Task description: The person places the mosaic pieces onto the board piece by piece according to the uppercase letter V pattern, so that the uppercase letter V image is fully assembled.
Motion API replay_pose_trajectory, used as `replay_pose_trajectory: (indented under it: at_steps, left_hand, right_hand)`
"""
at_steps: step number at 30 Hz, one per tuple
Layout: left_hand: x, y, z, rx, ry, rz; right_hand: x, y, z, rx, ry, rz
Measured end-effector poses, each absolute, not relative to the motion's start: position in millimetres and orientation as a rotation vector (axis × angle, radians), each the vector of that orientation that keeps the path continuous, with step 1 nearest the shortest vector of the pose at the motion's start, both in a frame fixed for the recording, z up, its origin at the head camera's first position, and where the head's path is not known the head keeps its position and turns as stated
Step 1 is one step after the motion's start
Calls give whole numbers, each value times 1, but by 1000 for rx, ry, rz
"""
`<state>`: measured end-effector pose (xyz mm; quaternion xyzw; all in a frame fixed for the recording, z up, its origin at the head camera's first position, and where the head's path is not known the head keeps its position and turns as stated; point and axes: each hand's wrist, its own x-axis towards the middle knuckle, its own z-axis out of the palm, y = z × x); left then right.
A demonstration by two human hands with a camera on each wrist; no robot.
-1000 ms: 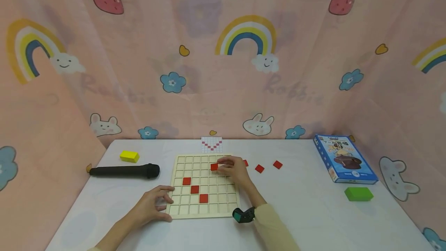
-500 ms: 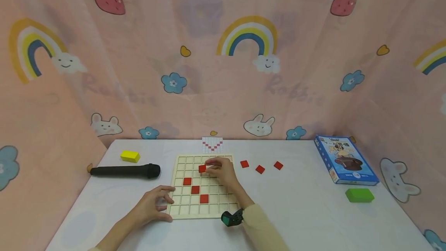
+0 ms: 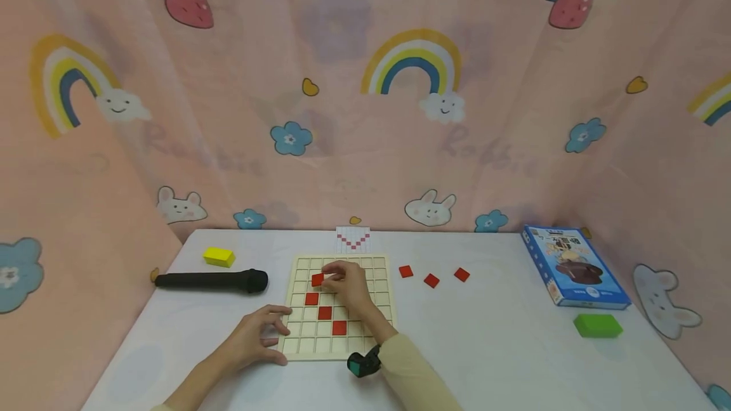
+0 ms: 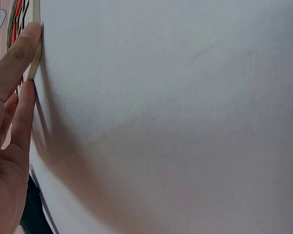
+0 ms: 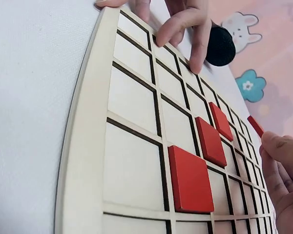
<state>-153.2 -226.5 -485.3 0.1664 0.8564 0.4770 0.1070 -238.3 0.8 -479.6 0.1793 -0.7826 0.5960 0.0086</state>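
A cream wooden grid board [image 3: 371,356] lies on the white table. Three red square tiles stand in its cells, stepping down to the right: an upper tile [image 3: 311,299], a middle tile [image 3: 325,313] and a lower tile [image 3: 339,328]. My right hand [image 3: 347,285] pinches another red tile [image 3: 317,280] between thumb and fingers over the board's upper left part. In the right wrist view that held tile [image 5: 255,126] is tilted and raised off the board. At the board's left edge my left hand [image 3: 254,338] rests with spread fingers touching the rim.
Three loose red tiles lie right of the board, one of them nearest it [image 3: 405,271]. A pattern card [image 3: 353,240] stands behind. On the left are a black microphone [image 3: 211,281] and yellow block [image 3: 219,257]; on the right, a blue box [image 3: 577,266] and green block [image 3: 598,326].
My right hand has carried the pinched red tile leftward across the upper board, uncovering the loose tile nearest the board. The left hand has stayed at the rim. The head view has shifted slightly.
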Motion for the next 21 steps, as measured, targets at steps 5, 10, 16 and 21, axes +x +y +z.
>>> replay_pose_trajectory:
  at_steps: [5,10,16,21]
  left_hand:
    - [-152,-224,-486,523,2517,1414]
    - [-152,-224,-486,521,2506,1418]
    - [-151,-224,-485,522,2522,1396]
    - [-152,-226,-485,510,2529,1410]
  right_hand:
    - [-240,-9,-481,555,-2513,1811]
    - [-242,-18,-485,551,-2578,1832]
    - [-243,-27,-486,615,-2590,1732]
    - [-241,-31,-484,635,-2592,1727]
